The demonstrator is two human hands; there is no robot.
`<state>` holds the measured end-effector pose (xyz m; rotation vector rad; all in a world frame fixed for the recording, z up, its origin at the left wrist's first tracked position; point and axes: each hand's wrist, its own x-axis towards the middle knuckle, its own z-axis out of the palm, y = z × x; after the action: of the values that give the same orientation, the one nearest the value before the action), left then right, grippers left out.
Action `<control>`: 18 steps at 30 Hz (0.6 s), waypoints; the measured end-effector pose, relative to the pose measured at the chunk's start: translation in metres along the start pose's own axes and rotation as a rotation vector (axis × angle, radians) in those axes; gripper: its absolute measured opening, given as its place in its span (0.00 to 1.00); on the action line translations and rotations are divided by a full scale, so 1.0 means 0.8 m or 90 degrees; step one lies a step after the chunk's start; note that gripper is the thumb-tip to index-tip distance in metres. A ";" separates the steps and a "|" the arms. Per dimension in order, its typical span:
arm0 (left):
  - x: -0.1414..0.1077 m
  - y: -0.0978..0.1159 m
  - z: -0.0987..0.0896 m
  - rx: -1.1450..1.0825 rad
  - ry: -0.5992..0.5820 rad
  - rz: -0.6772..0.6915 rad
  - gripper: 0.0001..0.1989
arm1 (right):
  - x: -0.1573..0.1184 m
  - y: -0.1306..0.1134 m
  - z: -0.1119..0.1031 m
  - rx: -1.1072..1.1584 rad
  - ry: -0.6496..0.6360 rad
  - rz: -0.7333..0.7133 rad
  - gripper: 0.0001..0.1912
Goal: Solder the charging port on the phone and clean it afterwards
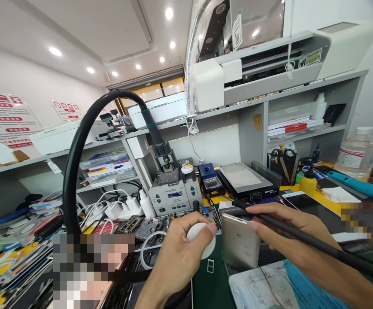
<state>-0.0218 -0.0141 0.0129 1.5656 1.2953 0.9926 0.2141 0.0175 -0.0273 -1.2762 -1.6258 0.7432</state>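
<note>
Holds a round white container (202, 242) in the left hand (178, 255), pinched between thumb and curled fingers, above a green work mat (210, 294). Grasps a black soldering iron (297, 235) in the right hand (297, 218), pen-fashion, with tip directed leftward past the upper edge of a gold smartphone (240, 246). Has that smartphone standing nearly upright between the two hands, back toward the camera, port-lined edge uppermost — cannot tell actual contact with the right fingertips from mere overlap in this view.

Has a small white two-window frame (210, 266) lying flat on the green work mat, just below the round white container, near the smartphone's left side. Has a blue-and-pale patterned pad (257, 283) just in front of the smartphone, with a thin brown strand across it.

Faces a grey hot-air rework station (175, 197) farther back, with a thick black hose (70, 171) arching high on the left. Shows beside it a blue soldering station (210, 182) reading 320, then a flat metal-topped unit (249, 177) — and, farther right, a yellow bottle (307, 184) near a white-framed touchscreen device (313, 208).
</note>
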 end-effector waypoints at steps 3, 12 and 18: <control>0.001 0.000 0.008 0.003 0.007 0.015 0.15 | 0.000 0.005 -0.001 -0.011 0.002 -0.010 0.20; 0.002 -0.003 0.018 0.044 -0.024 0.066 0.17 | -0.007 -0.012 0.002 -0.017 0.030 -0.044 0.18; -0.001 -0.003 0.018 0.053 -0.051 0.104 0.14 | -0.013 -0.025 0.008 0.005 0.079 -0.032 0.14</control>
<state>-0.0089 -0.0168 0.0056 1.7801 1.1801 0.9760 0.2009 0.0022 -0.0157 -1.2474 -1.5465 0.6267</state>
